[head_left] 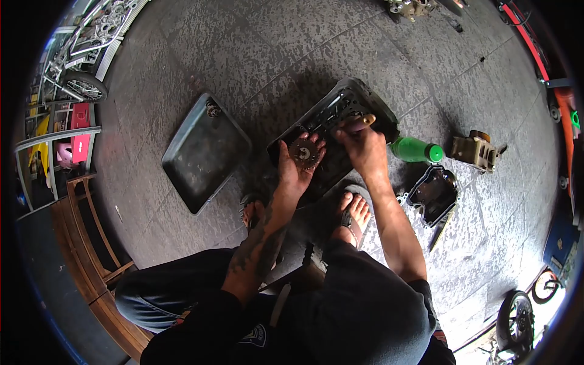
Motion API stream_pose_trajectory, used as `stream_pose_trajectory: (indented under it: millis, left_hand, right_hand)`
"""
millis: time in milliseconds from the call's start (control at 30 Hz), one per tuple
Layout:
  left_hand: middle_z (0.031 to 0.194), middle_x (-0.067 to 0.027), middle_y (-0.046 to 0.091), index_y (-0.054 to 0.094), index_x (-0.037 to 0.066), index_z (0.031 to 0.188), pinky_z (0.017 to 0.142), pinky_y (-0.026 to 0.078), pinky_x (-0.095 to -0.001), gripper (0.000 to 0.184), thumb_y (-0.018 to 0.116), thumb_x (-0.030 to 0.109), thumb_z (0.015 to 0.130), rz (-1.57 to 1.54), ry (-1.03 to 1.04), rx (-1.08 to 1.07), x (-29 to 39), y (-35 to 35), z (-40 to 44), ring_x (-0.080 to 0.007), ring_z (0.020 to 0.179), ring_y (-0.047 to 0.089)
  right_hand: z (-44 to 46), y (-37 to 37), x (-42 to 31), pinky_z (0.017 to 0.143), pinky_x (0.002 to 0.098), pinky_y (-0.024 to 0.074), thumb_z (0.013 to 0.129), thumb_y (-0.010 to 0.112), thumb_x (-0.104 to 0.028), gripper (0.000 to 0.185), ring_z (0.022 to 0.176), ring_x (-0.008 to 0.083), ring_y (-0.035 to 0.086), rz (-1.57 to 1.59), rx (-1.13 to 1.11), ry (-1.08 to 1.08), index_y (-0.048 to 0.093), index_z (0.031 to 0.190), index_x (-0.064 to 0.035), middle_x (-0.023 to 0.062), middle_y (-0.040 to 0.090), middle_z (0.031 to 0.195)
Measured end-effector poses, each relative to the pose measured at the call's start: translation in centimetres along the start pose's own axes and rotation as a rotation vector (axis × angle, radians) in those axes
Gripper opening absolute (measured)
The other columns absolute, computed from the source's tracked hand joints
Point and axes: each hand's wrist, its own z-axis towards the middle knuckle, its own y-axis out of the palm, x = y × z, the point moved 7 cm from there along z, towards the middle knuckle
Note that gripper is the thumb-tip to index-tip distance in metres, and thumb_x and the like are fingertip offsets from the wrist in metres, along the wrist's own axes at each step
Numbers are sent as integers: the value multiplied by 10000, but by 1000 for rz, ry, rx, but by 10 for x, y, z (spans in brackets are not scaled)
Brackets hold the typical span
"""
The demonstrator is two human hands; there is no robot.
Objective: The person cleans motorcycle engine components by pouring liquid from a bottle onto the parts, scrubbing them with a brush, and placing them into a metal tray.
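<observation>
My left hand (294, 173) is palm up over the near edge of a black tray (333, 182). It holds a round, toothed metal gear (305, 153) with a pale hub, gripped between the thumb and fingers. To its right, my right hand (367, 152) is closed around a brush (365, 121), whose light wooden handle end sticks out above the fist. The brush's bristles cannot be made out. Dark metal parts (345, 104) lie in the tray beyond both hands. A green bottle (417, 149) lies just right of my right hand.
A second tray (204, 161) on the left holds a small metal part (212, 109). At right are an engine cylinder (473, 152) and an open dark cover (433, 194). My feet are close to the near side of the black tray. A wooden bench (85, 243) stands at far left.
</observation>
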Motion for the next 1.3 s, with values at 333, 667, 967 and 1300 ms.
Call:
stream_pose_trajectory:
  millis: [333,667,967,1300]
  left_hand:
    - [1277,-126,550,497,54,1297,1012,427,-448,742,261,654,930,28,-70,-134,-3,11,-5,-270,1201,515]
    - [1308,-108,523,468,46,1323,991,439,-433,790,252,686,914,110,-99,-112,-2,17,-9,-283,1152,548]
    - [1260,-148,553,479,33,1305,948,479,-451,793,240,682,918,79,-67,-81,-1,15,-5,-305,1105,578]
    - [1210,-118,594,524,58,1247,950,497,-440,669,299,614,951,130,-21,5,-1,13,-7,-270,1109,587]
  right_hand:
    - [1,5,-7,685,346,529,819,719,-162,169,755,286,696,117,31,26,687,930,-40,163,691,794]
    - [8,3,-15,692,367,529,826,708,-172,161,745,278,696,146,77,-33,685,936,-55,145,688,799]
    - [9,-3,-21,702,341,528,836,690,-142,151,774,256,697,-55,40,-45,679,949,-42,138,694,801]
    - [9,8,-4,706,382,534,814,715,-182,186,790,306,690,-16,47,-55,677,908,-25,173,691,810]
